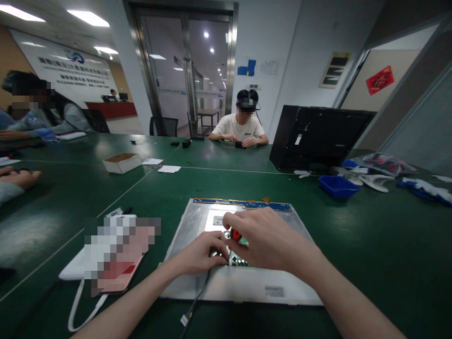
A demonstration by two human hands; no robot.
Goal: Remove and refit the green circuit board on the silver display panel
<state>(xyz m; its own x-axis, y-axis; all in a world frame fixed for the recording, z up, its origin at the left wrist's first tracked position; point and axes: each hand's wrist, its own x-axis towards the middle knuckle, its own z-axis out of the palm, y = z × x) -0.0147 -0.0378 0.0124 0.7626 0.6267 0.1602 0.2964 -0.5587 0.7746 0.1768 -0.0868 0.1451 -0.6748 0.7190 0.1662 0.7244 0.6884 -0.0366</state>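
Observation:
A flat display panel [190,285] with a metal back lies on the green table in front of me. Along its far edge runs a blue circuit strip [243,204]. A small green circuit board [237,260] sits at its middle, partly hidden by my hands. My right hand [270,235] is closed around the red and black handle of a screwdriver [234,234], above the board; the tip is hard to see. My left hand [203,253] rests at the board's left side, fingers pinched together; what they hold is unclear. From beneath it a dark cable [202,290] with a white connector trails nearward.
Left of the panel lie a pink phone [131,268] and a white device [72,268] with a white cable. Farther off are an open carton [122,163], a blue tray [339,187] and a large black monitor [318,136]. A person [242,125] sits across; others are at left.

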